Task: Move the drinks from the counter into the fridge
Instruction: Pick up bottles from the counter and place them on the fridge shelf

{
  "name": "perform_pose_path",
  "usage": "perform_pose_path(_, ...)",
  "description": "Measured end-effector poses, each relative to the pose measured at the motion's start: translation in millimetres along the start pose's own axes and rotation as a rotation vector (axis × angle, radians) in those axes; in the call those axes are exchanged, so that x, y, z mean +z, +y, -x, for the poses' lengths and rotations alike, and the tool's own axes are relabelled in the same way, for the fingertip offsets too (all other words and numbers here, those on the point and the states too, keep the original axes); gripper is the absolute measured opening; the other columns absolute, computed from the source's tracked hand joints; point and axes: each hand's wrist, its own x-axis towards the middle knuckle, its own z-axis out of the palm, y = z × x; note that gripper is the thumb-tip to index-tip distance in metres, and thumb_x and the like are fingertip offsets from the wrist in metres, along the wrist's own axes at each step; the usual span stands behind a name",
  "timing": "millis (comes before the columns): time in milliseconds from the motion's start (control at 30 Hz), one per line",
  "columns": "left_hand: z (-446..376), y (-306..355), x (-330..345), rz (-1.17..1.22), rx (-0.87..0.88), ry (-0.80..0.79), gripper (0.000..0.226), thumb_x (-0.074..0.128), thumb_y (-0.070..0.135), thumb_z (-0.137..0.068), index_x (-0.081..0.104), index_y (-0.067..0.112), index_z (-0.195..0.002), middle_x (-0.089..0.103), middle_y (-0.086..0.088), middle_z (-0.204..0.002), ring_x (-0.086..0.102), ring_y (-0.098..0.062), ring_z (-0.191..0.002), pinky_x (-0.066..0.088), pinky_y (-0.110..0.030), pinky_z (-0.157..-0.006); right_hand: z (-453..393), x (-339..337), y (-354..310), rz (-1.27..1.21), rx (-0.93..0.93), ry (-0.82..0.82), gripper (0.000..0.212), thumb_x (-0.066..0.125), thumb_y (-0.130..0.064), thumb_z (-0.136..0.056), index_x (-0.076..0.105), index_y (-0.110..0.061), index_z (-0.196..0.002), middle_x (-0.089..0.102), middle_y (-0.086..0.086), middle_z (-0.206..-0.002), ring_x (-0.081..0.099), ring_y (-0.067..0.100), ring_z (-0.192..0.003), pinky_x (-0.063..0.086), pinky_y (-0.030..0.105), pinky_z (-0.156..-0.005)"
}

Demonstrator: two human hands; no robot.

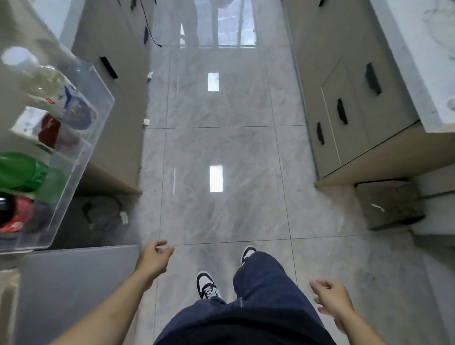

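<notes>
At the left edge a clear fridge door shelf [92,130] holds several drinks: a pale bottle with a white cap [40,78], a green bottle [18,171] and a dark cola bottle with a red label [3,214]. My left hand [155,258] hangs over the floor just right of the grey fridge door [73,283], its fingers loosely curled and holding nothing. My right hand [331,297] hangs low on the right, also loosely curled and holding nothing. The white marble counter [418,66] runs along the upper right; no drink shows on the part in view.
A glossy grey tiled floor [222,146] runs ahead between beige cabinets on the left [117,37] and on the right [355,94]. A black cable [149,25] hangs on the left cabinets. My legs and black-and-white shoes [207,285] stand mid-floor.
</notes>
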Motion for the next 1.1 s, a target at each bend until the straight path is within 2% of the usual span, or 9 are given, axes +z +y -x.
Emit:
perform_pose_path(67,-19,32,7,0.004,0.037,-0.026,0.024,0.064,0.024,-0.094,0.054,0.019,-0.115,0.059,-0.008,-0.093,0.06,-0.024,-0.08,0.054,-0.033,-0.067,-7,-4,-8,-0.014,0.039,0.0,0.014,0.067,-0.023,-0.091,0.063,-0.011,-0.085,0.064,0.008,-0.08,0.067,0.036,-0.088,0.055,0.039,-0.072)
perform_pose_path(167,-44,74,21,-0.015,0.057,-0.035,0.025,0.065,0.025,-0.092,0.054,0.02,-0.115,0.059,-0.006,-0.092,0.06,-0.023,-0.076,0.055,-0.032,-0.065,-29,-12,-29,-0.021,0.069,-0.004,0.015,0.067,-0.02,-0.088,0.062,-0.008,-0.08,0.06,0.008,-0.073,0.06,0.028,-0.068,0.056,0.039,-0.068)
perform_pose_path(233,-58,100,30,-0.023,0.054,-0.036,0.025,0.065,0.026,-0.092,0.054,0.022,-0.114,0.06,-0.005,-0.093,0.061,-0.021,-0.076,0.055,-0.03,-0.06,-48,-20,-52,-0.017,0.069,-0.021,0.014,0.066,-0.019,-0.087,0.061,-0.01,-0.077,0.058,0.007,-0.07,0.055,0.025,-0.065,0.056,0.038,-0.065)
perform_pose_path(333,-69,132,40,-0.043,0.022,-0.031,0.023,0.065,0.028,-0.092,0.054,0.024,-0.112,0.062,-0.006,-0.095,0.063,-0.021,-0.079,0.055,-0.029,-0.058,-81,-39,-101,-0.012,0.057,-0.045,0.013,0.066,-0.018,-0.085,0.062,-0.009,-0.077,0.058,0.006,-0.067,0.053,0.024,-0.062,0.047,0.032,-0.059)
perform_pose_path(467,-75,161,48,-0.072,-0.034,0.005,0.012,0.064,0.027,-0.093,0.062,0.018,-0.1,0.068,-0.008,-0.097,0.064,-0.022,-0.076,0.051,-0.031,-0.062,-123,-65,-191,0.025,-0.018,-0.074,0.014,0.067,-0.024,-0.088,0.065,-0.01,-0.086,0.064,0.007,-0.073,0.059,0.024,-0.067,0.053,0.034,-0.064)
perform_pose_path(567,-83,184,53,-0.062,-0.072,0.031,0.014,0.062,0.025,-0.095,0.066,0.014,-0.087,0.073,-0.009,-0.094,0.063,-0.021,-0.073,0.048,-0.029,-0.063,-155,-77,-272,0.013,-0.103,-0.075,0.015,0.066,-0.025,-0.092,0.064,-0.01,-0.094,0.067,0.009,-0.083,0.062,0.025,-0.075,0.053,0.034,-0.066)
perform_pose_path(700,-90,206,57,0.005,-0.138,0.074,0.013,0.06,0.025,-0.096,0.065,0.014,-0.093,0.071,-0.007,-0.095,0.063,-0.023,-0.077,0.049,-0.03,-0.066,-179,-77,-372,0.031,-0.217,-0.129,0.012,0.066,-0.021,-0.091,0.063,-0.009,-0.09,0.058,0.008,-0.076,0.053,0.02,-0.065,0.046,0.031,-0.06)
perform_pose_path(867,-114,222,56,0.121,-0.26,0.138,0.014,0.059,0.026,-0.097,0.063,0.014,-0.102,0.07,-0.008,-0.1,0.059,-0.023,-0.076,0.049,-0.031,-0.066,-194,-52,-474,0.13,-0.31,-0.194,0.016,0.067,-0.027,-0.091,0.065,-0.012,-0.095,0.062,0.005,-0.08,0.057,0.018,-0.068,0.05,0.031,-0.06)
perform_pose_path(1100,-168,257,48,0.27,-0.404,0.186,0.02,0.059,0.023,-0.095,0.067,0.006,-0.09,0.066,-0.012,-0.083,0.053,-0.025,-0.066,0.042,-0.028,-0.061,-214,2,-604,0.329,-0.438,-0.288,0.017,0.066,-0.024,-0.092,0.064,-0.008,-0.095,0.057,0.006,-0.077,0.051,0.018,-0.063,0.045,0.029,-0.056)
